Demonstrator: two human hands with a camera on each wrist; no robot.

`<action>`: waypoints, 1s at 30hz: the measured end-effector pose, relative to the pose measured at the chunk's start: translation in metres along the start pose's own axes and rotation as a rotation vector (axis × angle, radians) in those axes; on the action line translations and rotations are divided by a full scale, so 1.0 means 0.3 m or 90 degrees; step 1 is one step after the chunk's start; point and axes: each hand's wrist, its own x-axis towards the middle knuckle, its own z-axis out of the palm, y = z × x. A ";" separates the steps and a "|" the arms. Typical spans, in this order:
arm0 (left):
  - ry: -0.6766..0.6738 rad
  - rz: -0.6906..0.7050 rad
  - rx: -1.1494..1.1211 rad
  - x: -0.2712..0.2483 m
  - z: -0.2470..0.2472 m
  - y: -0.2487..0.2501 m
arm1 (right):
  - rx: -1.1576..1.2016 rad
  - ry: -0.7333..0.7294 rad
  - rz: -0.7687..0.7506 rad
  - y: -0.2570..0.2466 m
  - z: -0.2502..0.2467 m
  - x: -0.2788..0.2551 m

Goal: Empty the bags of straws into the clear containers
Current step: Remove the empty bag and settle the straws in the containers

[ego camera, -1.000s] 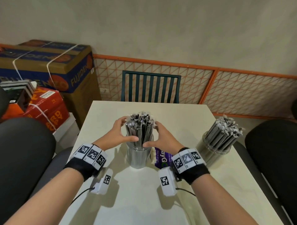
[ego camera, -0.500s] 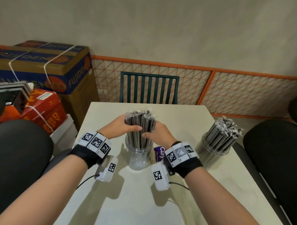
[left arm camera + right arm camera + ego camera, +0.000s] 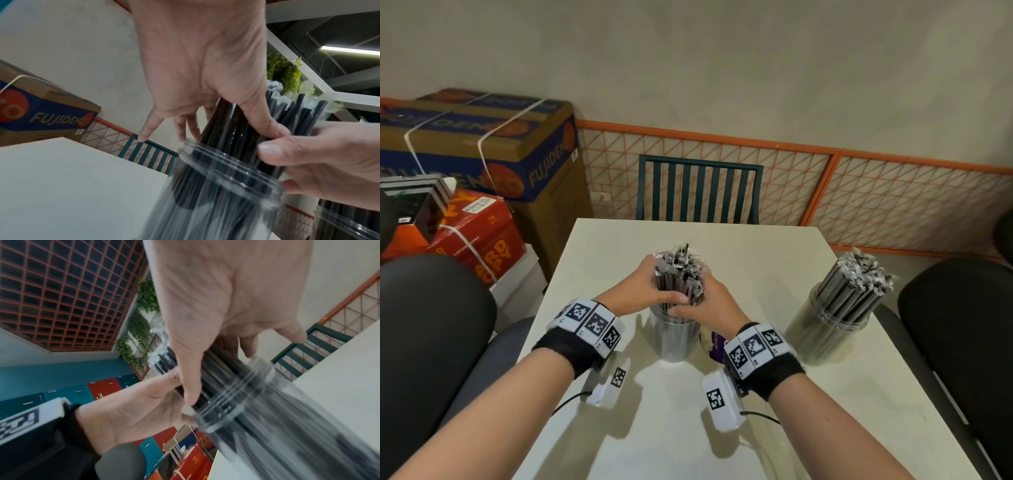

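Both my left hand [image 3: 635,289] and right hand [image 3: 710,303] curled round the straws [image 3: 678,277], standing in the middle jar [image 3: 673,337]. Next, I should push them down gently.

straw bundle [image 3: 677,277]: dark, wrapped, upright, clasped between both hands | near container [image 3: 672,334]: clear, upright, directly below grip, bundle's lower end inside | second container [image 3: 831,329]: straw-filled, right of grip
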 end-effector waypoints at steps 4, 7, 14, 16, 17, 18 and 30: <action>0.013 -0.035 0.018 0.008 -0.006 0.011 | 0.012 0.073 0.007 -0.005 0.021 0.023; 0.044 -0.012 0.029 0.000 -0.032 0.049 | 0.056 0.041 -0.008 -0.034 -0.043 0.027; 0.023 0.005 0.023 -0.031 -0.046 0.077 | 0.000 0.004 -0.057 -0.048 -0.121 0.042; 0.030 -0.017 0.011 -0.039 -0.022 0.047 | 0.033 0.077 -0.051 -0.019 -0.079 0.028; 0.041 -0.025 0.003 -0.042 -0.007 0.032 | 0.067 0.116 -0.047 -0.002 -0.053 0.018; 0.057 -0.030 -0.004 -0.045 0.008 0.017 | 0.098 0.147 -0.043 0.013 -0.025 0.006; -0.067 -0.060 0.155 -0.019 -0.065 0.117 | -0.114 -0.044 -0.073 -0.015 -0.123 0.056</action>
